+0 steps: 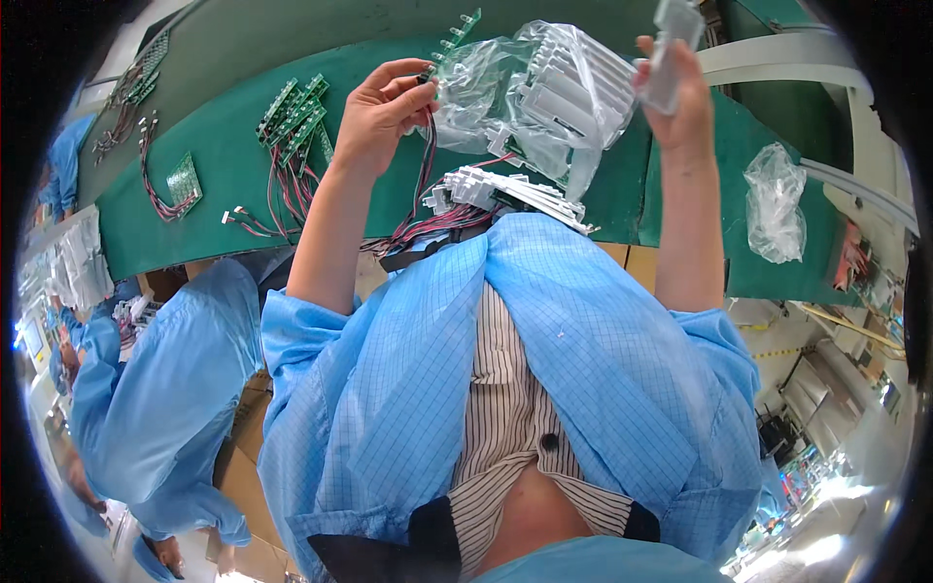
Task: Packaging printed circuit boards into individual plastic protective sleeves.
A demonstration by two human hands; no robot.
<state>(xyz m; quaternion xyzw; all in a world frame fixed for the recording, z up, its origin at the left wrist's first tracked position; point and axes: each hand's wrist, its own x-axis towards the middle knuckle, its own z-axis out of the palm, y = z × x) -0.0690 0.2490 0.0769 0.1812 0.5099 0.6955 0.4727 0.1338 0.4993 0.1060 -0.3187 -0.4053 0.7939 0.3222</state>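
Note:
My left hand (pixel 387 109) pinches a narrow green circuit board (pixel 457 41) with small parts along it; its red and black wires hang below the fingers. Raised at the right, my right hand (pixel 677 102) grips a pale translucent plastic housing (pixel 673 53), slightly blurred. Between the hands lies a clear plastic bag (pixel 466 92) beside a bagged stack of white plastic housings (pixel 573 87). Close to my body are more white plastic pieces (pixel 520 194) with bundled red and black wires (pixel 442 228).
Several green circuit boards with wires (pixel 296 112) lie left on the green mat (pixel 228 107), with one board (pixel 183 183) farther left. A crumpled clear bag (pixel 776 204) sits at the right near a metal rail (pixel 860 194). A co-worker in blue (pixel 175 379) is at my left.

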